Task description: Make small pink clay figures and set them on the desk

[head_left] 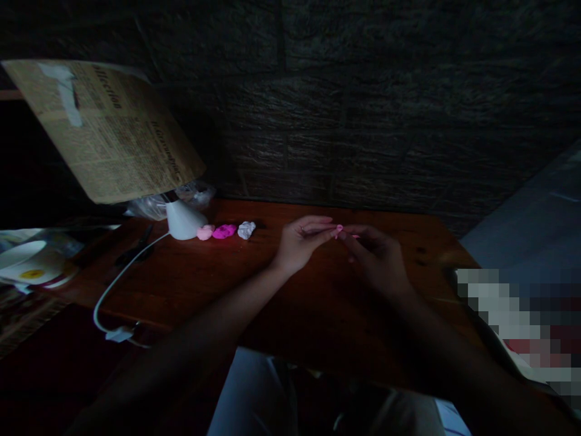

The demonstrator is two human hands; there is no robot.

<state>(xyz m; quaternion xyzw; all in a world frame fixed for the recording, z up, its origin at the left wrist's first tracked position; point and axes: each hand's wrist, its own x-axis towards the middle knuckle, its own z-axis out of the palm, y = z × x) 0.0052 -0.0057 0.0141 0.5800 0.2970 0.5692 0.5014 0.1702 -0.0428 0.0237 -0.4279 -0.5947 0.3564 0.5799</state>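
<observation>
Above the wooden table point(281, 284), my two hands meet over a small, thin pink piece point(339, 229) that looks like modelling clay. My left hand point(297, 245) pinches its near end between thumb and fingertips, with the other fingers stretched together. From the other side, the thumb and fingers of my right hand point(381, 257) close on the same piece; a bit of pink shows along them. To the left of my hands lie a white lump point(246, 229), a magenta lump point(224, 231) and a light pink lump point(206, 232), in a row. The dim light hides fine detail.
A lamp with a newsprint shade point(118, 133) stands at the left on its white base point(184, 221), its white cord point(102, 303) running over the table edge. Dark scissors point(136, 249) lie beside it. A white cup-like container point(31, 263) is farther left. A dark stone wall point(340, 121) rises behind.
</observation>
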